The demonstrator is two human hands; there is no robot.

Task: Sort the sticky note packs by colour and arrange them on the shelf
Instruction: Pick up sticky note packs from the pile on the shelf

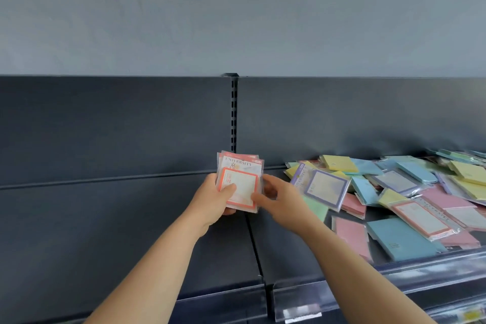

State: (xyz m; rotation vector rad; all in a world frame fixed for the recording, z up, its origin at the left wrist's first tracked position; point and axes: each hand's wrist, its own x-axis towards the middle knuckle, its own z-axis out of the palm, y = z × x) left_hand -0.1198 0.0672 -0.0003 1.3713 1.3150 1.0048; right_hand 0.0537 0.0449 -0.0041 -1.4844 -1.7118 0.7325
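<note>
Sticky note packs [410,192] lie in a loose, unsorted heap on the right shelf section [289,252], spreading from its middle out past the right edge of view. Yellow, light blue, pink and green blocks overlap there at all angles. A purple-bordered pack [322,187] leans at the heap's left edge. A teal pack [399,239] lies flat at the near side, and an orange-bordered pack [422,219] rests partly on it, just to the right.

A small stack of orange-bordered packs [240,181] is held upright in the air, over the seam between the two shelf sections and in front of the slotted upright [233,113]. The front one bears the word UNIVERSITY above a white square framed in orange. The left hand [210,202] grasps the stack from the left, thumb laid across the front face, fingers hidden behind. The right hand [282,201], slightly blurred, pinches the stack's right edge and lower right corner.

The left shelf section [105,231] is dark grey, as is the back panel [105,126] behind it. A clear price rail [394,277] runs along the near edge on the right and carries a blurred label. A pale grey wall [236,8] rises above the shelving
</note>
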